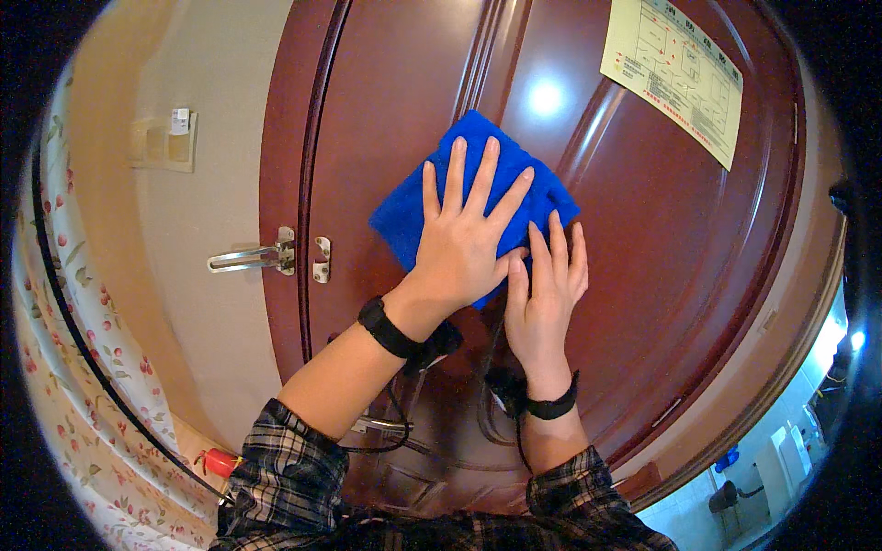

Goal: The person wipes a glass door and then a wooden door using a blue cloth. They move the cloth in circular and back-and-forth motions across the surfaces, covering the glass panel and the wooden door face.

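Observation:
A blue cloth (475, 138) lies spread against a glossy dark red panelled door (641, 275). My left hand (465, 220) rests flat on the middle of the cloth, its fingers spread apart. Lower and to the right, my right hand (548, 289) touches the cloth's lower right edge with its fingertips, the fingers slightly bent. The left thumb and the right hand's fingers are close together. Both wrists wear black bands, with dark devices and cables hanging below them.
A metal swing-bar door latch (248, 259) juts out left of its strike plate (322, 260). A printed yellow plan (679, 76) is fixed at the upper right. A door handle (382, 425), a red fire extinguisher (219, 462) and a floral curtain (103, 330) are lower left.

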The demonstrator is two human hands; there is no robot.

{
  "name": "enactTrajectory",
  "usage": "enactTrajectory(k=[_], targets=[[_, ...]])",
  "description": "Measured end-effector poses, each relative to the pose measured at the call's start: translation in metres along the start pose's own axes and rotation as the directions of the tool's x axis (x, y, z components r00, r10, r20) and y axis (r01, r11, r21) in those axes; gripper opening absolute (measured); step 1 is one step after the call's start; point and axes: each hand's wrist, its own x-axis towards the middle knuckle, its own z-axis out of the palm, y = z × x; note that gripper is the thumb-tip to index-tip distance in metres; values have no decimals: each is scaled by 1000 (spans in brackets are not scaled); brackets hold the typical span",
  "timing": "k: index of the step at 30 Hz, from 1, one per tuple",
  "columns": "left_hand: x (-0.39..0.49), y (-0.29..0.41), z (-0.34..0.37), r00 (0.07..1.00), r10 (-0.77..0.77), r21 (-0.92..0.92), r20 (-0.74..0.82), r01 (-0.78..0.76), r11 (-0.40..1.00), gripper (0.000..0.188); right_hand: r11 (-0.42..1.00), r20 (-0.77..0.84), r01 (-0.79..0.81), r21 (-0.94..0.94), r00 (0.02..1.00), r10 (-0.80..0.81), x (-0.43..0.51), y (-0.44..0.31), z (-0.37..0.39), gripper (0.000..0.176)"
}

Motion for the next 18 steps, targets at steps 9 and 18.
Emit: enactTrajectory(k=[9,18], targets=[[-29,-11,-16,988,-15,19,156,12,1000,75,986,49,-6,166,999,-3,-12,-24,14,49],[-32,-45,-34,987,-159,190,32,150,970,83,959,155,27,281,985,-73,-4,-49,27,54]])
